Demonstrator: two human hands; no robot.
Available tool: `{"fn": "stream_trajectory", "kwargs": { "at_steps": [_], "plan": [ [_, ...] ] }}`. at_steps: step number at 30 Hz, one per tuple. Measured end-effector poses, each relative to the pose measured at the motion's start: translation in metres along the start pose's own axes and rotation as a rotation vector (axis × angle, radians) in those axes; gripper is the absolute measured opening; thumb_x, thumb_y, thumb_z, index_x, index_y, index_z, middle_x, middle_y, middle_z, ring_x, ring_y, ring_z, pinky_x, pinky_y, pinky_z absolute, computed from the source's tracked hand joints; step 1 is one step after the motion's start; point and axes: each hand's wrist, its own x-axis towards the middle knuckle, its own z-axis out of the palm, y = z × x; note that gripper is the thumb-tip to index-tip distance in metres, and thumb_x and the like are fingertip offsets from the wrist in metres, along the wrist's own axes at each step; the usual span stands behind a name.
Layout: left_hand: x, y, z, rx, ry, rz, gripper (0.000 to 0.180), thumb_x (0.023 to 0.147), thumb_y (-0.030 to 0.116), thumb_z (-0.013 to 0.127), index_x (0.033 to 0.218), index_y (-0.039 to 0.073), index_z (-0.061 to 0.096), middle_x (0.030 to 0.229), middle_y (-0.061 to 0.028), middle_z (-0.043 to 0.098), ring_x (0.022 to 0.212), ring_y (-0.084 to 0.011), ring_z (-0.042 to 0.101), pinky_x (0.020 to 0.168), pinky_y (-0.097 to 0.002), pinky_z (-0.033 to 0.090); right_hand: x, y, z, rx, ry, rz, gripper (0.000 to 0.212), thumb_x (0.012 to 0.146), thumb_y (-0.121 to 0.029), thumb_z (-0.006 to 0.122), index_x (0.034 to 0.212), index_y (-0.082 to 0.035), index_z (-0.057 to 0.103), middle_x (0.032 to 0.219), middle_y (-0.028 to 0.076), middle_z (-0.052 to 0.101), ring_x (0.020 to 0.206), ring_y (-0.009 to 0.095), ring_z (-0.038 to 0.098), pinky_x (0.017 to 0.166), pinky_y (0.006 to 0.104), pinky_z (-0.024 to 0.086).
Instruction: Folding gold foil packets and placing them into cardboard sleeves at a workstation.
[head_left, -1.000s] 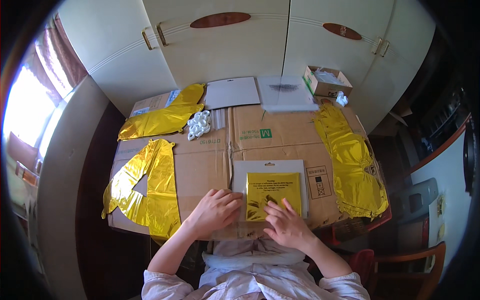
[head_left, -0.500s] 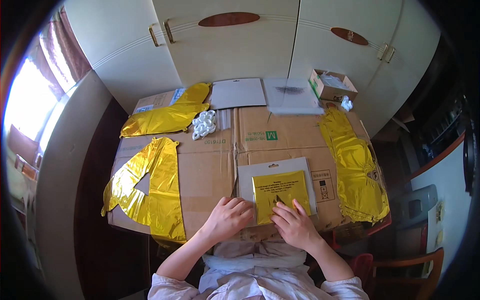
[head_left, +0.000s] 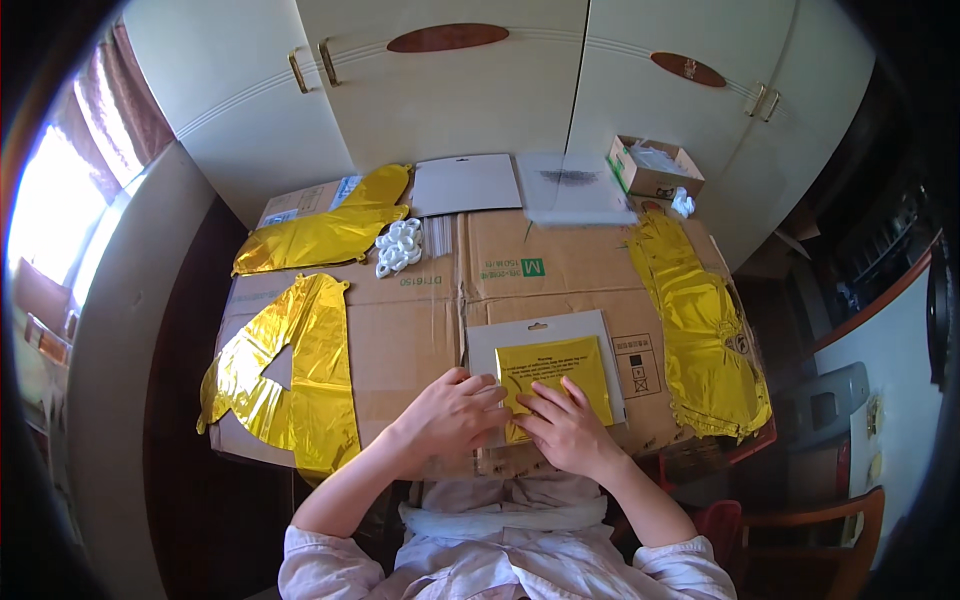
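Note:
A flat golden packet (head_left: 570, 365) with a printed block on it lies on a light grey card (head_left: 483, 345) that has a hang hole at its far edge. On the packet's near left part rests my right hand (head_left: 568, 428), fingers stretched out and somewhat spread. My left hand (head_left: 455, 415) is curled at the packet's left edge, fingertips pressed together close to my right fingers. Whatever those left fingertips pinch, if anything, is hidden.
Flat golden foil balloons lie at the left (head_left: 325, 370), far left (head_left: 320, 240) and right (head_left: 695, 345) of the cardboard (head_left: 400, 330). Behind are white ribbon rolls (head_left: 400, 248), another grey card (head_left: 465, 185), clear bags (head_left: 575, 190) and a small box (head_left: 655, 170).
My right hand has slid left and a little away from me across the packet. My left hand has lifted slightly and come closer to it. The whole view has shifted a little.

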Motion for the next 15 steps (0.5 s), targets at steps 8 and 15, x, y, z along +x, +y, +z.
{"fn": "stream_trajectory", "kwargs": {
  "at_steps": [8,15],
  "plan": [
    [0.021,-0.021,0.011,-0.098,0.009,0.158,0.034,0.076,0.043,0.071,0.099,0.018,0.067,0.111,-0.0029,0.060,0.113,-0.0228,0.053,0.095,-0.0397,0.041,-0.002,0.001,0.005,0.056,0.010,0.030,0.032,0.084,-0.019,0.063,0.117,-0.018,0.064,0.126,0.004,0.058,0.128,0.024,0.048,0.111,0.0545,0.028],
    [0.014,-0.022,0.016,-0.015,0.174,0.101,0.032,0.080,0.041,0.069,0.092,0.012,0.064,0.107,-0.0038,0.060,0.108,-0.0221,0.055,0.096,-0.0396,0.041,-0.004,0.000,0.005,0.047,0.019,0.020,0.026,0.086,-0.020,0.064,0.112,-0.018,0.064,0.128,0.004,0.057,0.128,0.026,0.048,0.110,0.0555,0.029]
  ]
}}
